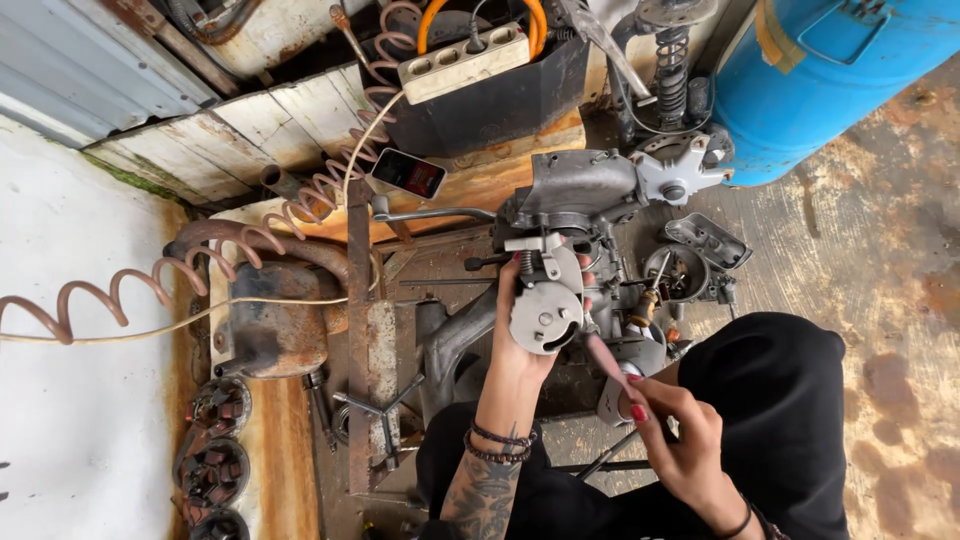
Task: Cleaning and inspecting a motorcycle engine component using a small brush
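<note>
Grey cast-metal engine assy (590, 190) w/ a rounded silver side cover (545, 315) sits mid-frame on the concrete floor (880, 260), just ahead of the person's knees in black trousers (780, 400). Cover is smooth, roughly disc-shaped w/ a small centre hole; metal above it is dull grey, ribbed and bolted, w/ a pale star-shaped flange (675, 175) at the top right.

Left hand (520, 345) is wrapped around the silver cover from behind, fingers clenched on its edge; wrist has dark bead bracelets and a tattooed forearm. Right hand (665, 430), red-painted nails, is closed on a thin dark-shafted tool w/ a reddish grip (605, 360) angled up toward the cover.

Containers: black open box (480, 100) at top holds a cream multi-socket power strip (465, 60) and an orange cable loop (480, 15). Big blue plastic drum (830, 70) stands top right; contents can't be seen.

Around: rusty brown muffler-shaped can (275, 320) on the left, coiled pinkish air hose (150, 280) trailing across the white wall, smartphone w/ lit screen (408, 173) on weathered wood planks, chrome coil spring shock (672, 65), oval metal lid (708, 240) lying open-side up, round clutch-type discs (212, 470) bottom left. Surfaces mostly oily, rusted, scuffed.
</note>
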